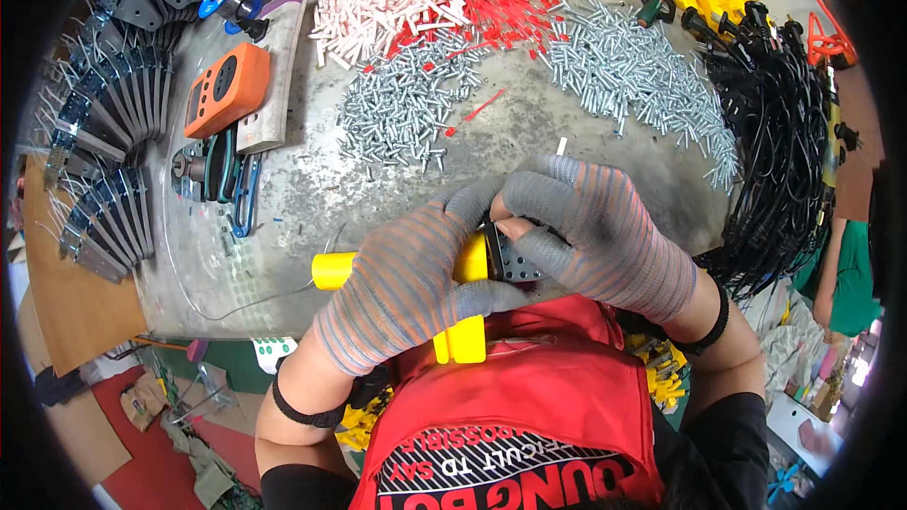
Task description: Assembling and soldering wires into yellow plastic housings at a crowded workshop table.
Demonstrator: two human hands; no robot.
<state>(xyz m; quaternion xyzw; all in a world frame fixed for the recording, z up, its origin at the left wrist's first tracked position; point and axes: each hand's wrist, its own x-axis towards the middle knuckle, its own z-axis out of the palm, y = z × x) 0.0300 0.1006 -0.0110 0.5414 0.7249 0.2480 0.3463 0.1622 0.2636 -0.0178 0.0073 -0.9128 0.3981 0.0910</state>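
Note:
A yellow plastic housing (466, 342) with branching tube-like arms lies across my lap side of the table edge. My left hand (406, 269), in a grey striped fingerless glove, is closed around it. At the housing's right end sits a black plate (516, 263) dotted with small holes. Gloved the same way, my right hand (576, 227) bends over that plate, its thumb and fingers pinched at the upper rim. What they pinch is hidden. Just beyond its knuckles a short white sleeve (562, 146) pokes up; I cannot tell whether the hand holds it.
Silver screws (406, 104) lie in two heaps on the metal table (302, 198). Behind them are white sleeves (387, 0) and red pieces (510, 14). Black cables (770, 151) pile at the right. An orange meter (227, 90), pliers (222, 165) and wired metal plates (113, 104) occupy the left.

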